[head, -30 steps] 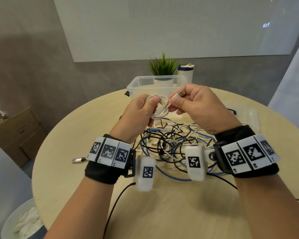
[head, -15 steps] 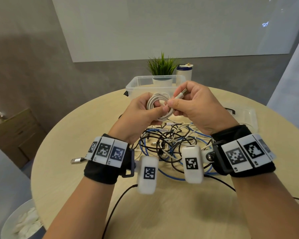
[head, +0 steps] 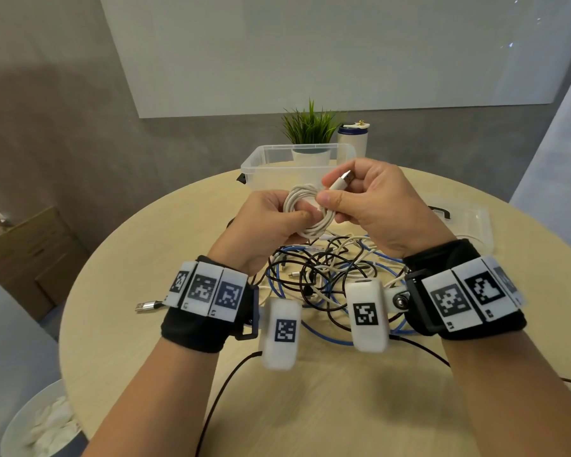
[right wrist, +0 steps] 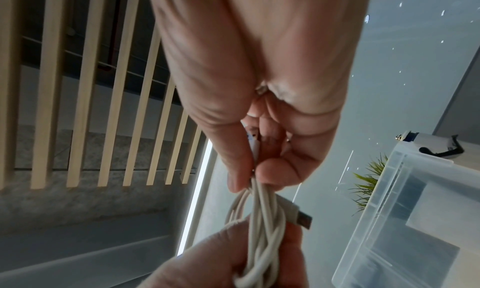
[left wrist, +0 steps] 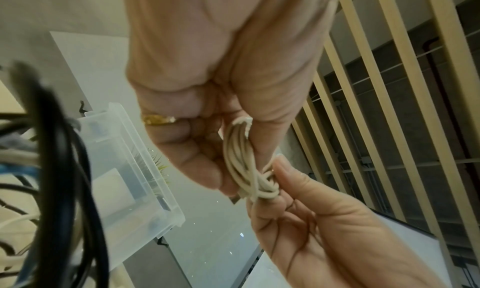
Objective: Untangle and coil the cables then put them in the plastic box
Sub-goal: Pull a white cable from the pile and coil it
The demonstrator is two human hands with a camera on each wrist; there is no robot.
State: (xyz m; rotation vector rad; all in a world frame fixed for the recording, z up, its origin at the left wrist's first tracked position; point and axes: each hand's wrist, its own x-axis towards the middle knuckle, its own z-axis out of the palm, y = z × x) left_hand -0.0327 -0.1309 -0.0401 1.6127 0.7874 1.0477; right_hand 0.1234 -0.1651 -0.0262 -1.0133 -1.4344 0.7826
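Note:
A white cable [head: 305, 209] [left wrist: 240, 158] [right wrist: 262, 220] is wound into a small coil, held above the table. My left hand [head: 267, 225] [left wrist: 207, 107] grips the coil between thumb and fingers. My right hand [head: 370, 199] [right wrist: 259, 128] pinches the cable's free end, its USB plug [head: 343, 179] poking up past the fingers. A second small plug [right wrist: 301, 218] sticks out of the coil. Beneath the hands lies a tangle of black, blue and white cables [head: 323, 278]. The clear plastic box [head: 277, 166] [left wrist: 124, 169] [right wrist: 415, 220] stands open behind the hands.
The box's clear lid [head: 468, 222] lies flat at the right on the round wooden table [head: 145, 258]. A potted plant [head: 310, 133] and a white bottle [head: 353, 136] stand behind the box. A loose USB plug [head: 147, 305] lies left of my left wrist.
Both hands rose slightly with the coil. The right hand drew the plug end up and over the coil, which now shows as a rounder loop.

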